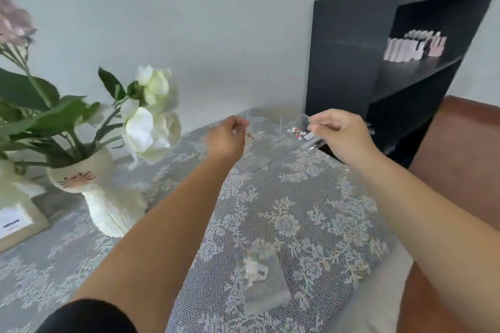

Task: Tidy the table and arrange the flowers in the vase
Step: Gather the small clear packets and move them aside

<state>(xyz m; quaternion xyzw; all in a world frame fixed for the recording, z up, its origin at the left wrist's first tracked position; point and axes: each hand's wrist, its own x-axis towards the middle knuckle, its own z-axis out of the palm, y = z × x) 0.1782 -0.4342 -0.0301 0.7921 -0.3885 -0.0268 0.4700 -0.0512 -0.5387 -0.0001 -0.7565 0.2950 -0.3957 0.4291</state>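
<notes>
At the table's [297,224] far edge, both hands' [227,135] [341,132] fingers pinching a clear, unreadably printed sheet [273,140].

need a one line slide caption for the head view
Both hands, left hand and right hand, pinch a clear plastic sheet above the lace tablecloth, beside white flowers in a cat vase.

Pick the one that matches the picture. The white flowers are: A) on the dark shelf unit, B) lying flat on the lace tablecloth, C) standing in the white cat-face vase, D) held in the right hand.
C: the white flowers rise on green stems out of the cat-face vase, at the left of the lace-covered table, away from both hands.
</notes>
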